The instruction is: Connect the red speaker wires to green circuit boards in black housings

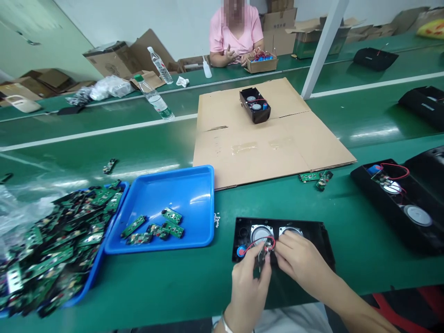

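Both hands work inside an open black speaker shell (314,231) that lies on the green bench (166,282), just at the near edge. The left hand (248,284) has its fingers pinched closed on a small circuit board (262,256), holding it over the front wall of the shell, close to the red wire (265,241) and the blue part (240,251). The right hand (300,261) is curled over the same place, its fingertips touching the board or the wire; I cannot tell if it really grips something, because the fingers hide it. Behind the hands, two round speakers (261,232) sit side by side in the shell. To fit such a board well, I think it is best to keep the pinch on its edges only, to hold the red wire aside so it is not trapped under the board, and to press evenly without bending. On the left, a blue tray (194,185) holds a few boards, and a bigger heap (52,249) lies beside it. Another person (236,34) sits at the far bench with their own box.
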The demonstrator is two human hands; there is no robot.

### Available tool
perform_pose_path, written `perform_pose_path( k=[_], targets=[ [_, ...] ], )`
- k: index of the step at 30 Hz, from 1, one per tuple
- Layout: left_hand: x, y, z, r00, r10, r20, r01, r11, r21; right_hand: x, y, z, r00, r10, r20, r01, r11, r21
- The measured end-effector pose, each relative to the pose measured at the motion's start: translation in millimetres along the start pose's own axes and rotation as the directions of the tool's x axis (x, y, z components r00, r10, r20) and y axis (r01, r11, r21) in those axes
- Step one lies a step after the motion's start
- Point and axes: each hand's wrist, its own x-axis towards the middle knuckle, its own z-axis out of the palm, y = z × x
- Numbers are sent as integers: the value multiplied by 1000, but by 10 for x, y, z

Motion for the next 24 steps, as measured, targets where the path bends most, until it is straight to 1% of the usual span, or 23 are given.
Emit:
perform_pose_path(
  k=[2, 5, 7, 10, 12, 13, 16, 19, 21, 24],
  targets=[
    [17, 13, -7, 998, -65, 20, 66, 997, -39, 5, 7, -7, 1000, -24, 11, 24, 1000, -6],
    [53, 51, -27, 979, -187, 81, 195, 974, -115, -11, 11, -10, 999, -38, 8, 38, 999, 5],
    [70, 75, -35, 967, -232, 108, 248, 955, -163, -40, 4, -4, 1000, 2, -23, 0, 998, 55],
    [74, 91, -28, 950, -291, 117, 310, 928, -209, -77, -18, 18, 989, 91, -113, -70, 982, 174],
    [68, 91, -13, 944, -310, 112, 327, 919, -221, -74, -34, 30, 985, 113, -127, -83, 972, 219],
    [64, 89, -6, 945, -309, 104, 325, 918, -228, -64, -41, 32, 987, 109, -117, -81, 971, 223],
    [59, 84, 11, 950, -303, 70, 311, 916, -252, -14, -55, 19, 993, 75, -90, -55, 977, 208],
    [64, 83, 23, 947, -316, 63, 321, 903, -286, 24, -67, 0, 996, 57, -71, -41, 977, 211],
    [76, 85, 31, 944, -324, 62, 327, 896, -300, 34, -78, 4, 996, 64, -56, -51, 976, 211],
    [104, 90, 34, 947, -317, 50, 319, 909, -268, 35, -87, 24, 994, 92, -51, -81, 979, 188]
  ],
)
